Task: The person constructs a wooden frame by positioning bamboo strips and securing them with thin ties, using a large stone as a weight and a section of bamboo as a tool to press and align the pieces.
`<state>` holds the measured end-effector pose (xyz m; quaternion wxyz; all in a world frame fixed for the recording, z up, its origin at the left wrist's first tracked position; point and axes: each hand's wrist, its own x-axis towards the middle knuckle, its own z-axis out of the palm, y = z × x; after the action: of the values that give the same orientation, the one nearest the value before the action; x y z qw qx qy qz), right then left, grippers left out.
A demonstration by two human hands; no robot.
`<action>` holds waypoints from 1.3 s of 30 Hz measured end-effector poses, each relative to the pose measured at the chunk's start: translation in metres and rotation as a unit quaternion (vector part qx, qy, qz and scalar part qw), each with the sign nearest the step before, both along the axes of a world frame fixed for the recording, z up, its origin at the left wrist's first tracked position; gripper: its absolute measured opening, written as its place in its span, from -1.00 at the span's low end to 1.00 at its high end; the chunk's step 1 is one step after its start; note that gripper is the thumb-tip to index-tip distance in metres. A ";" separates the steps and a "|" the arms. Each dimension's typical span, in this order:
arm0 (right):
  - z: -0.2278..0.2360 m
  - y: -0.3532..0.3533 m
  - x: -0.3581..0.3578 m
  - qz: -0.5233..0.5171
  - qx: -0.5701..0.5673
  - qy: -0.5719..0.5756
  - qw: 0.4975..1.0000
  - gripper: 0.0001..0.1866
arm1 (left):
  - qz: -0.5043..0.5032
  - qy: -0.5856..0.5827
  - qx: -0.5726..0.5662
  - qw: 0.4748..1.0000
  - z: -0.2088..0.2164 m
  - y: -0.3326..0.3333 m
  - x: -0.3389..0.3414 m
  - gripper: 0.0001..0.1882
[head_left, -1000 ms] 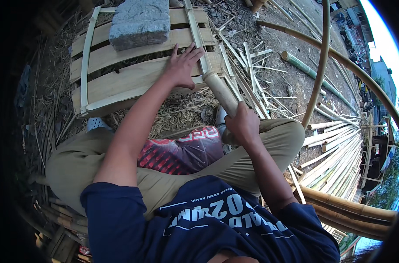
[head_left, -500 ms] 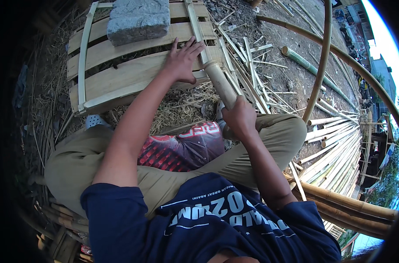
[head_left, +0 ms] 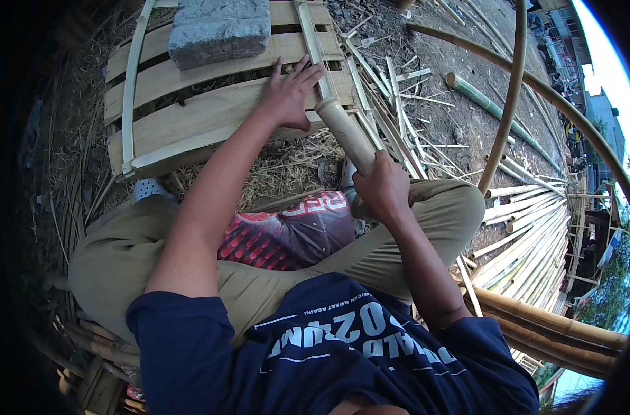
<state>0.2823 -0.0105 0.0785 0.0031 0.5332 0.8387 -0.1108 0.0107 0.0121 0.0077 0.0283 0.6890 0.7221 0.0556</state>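
My right hand [head_left: 384,183] is wrapped round the lower end of a short bamboo piece [head_left: 344,133]. The bamboo's far end meets the near right corner of a low platform of wooden slats [head_left: 190,128]. Spread fingers mark my left hand [head_left: 289,95], which lies at the platform's right side. Its fingertips touch a pale bamboo strip [head_left: 309,38] that runs along that side. Another pale strip [head_left: 131,90] edges the platform's left side. A rough grey stone block [head_left: 219,34] rests on the slats further back.
Split bamboo offcuts [head_left: 398,104] lie scattered right of the platform. Beyond them are a green bamboo pole [head_left: 495,107], a curved pole [head_left: 512,90] and a stack of long bamboo poles [head_left: 529,242]. Thicker bamboo [head_left: 550,315] lies by my right elbow. My bent legs [head_left: 132,256] border the platform's near side.
The bamboo piece's far end has shifted slightly to the left, and my right hand has turned a little with it. My left hand stays almost in place.
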 end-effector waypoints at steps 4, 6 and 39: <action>0.021 -0.023 -0.010 -0.072 0.052 0.150 0.985 -0.58 | 0.002 -0.048 0.034 0.998 -0.009 -0.003 -0.005 0.39; 0.006 -0.007 -0.006 -0.013 -0.013 -0.020 1.000 -0.55 | 0.002 -0.051 0.058 0.997 -0.006 0.000 -0.006 0.37; 0.051 -0.040 -0.018 -0.059 -0.044 0.368 0.927 -0.57 | 0.007 -0.005 0.008 1.000 -0.006 -0.009 -0.006 0.42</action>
<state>0.2646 -0.0507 0.1294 -0.2890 0.5026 0.7420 -0.3365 0.0047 0.0027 0.0018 0.0258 0.6842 0.7260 0.0647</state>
